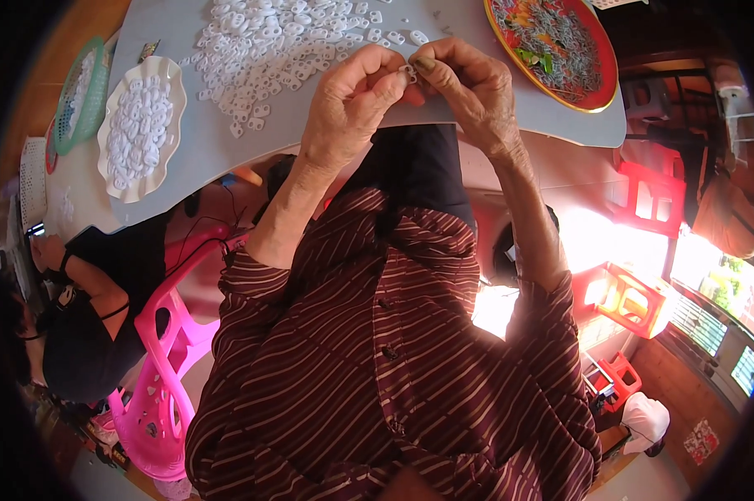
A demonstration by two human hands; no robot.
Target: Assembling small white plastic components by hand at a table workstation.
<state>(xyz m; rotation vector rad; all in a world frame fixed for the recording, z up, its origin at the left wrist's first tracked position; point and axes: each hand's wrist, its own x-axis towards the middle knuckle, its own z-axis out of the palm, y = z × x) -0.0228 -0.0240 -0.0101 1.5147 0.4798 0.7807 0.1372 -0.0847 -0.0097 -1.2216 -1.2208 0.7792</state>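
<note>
My left hand (pixel 353 104) pinches a small white plastic piece with holes (pixel 409 73) between thumb and fingers, just over the near edge of the table. Right beside it, the thumb and forefinger of my right hand (pixel 475 90) are pressed together at the piece's edge. Whatever those right fingertips hold is hidden. Beyond my left hand a large heap of similar white plastic pieces (pixel 264 54) spreads over the grey tabletop (pixel 260 140). A red plate with a gold rim (pixel 598 50) lies beyond my right hand, full of small thin grey parts (pixel 556 54).
At the left, a scalloped cream dish (pixel 175 113) holds more white pieces, with a green basket (pixel 95 117) alongside. A person (pixel 93 309) sits by a pink chair (pixel 164 384) at the lower left. Red plastic stools (pixel 648 196) stand on the right.
</note>
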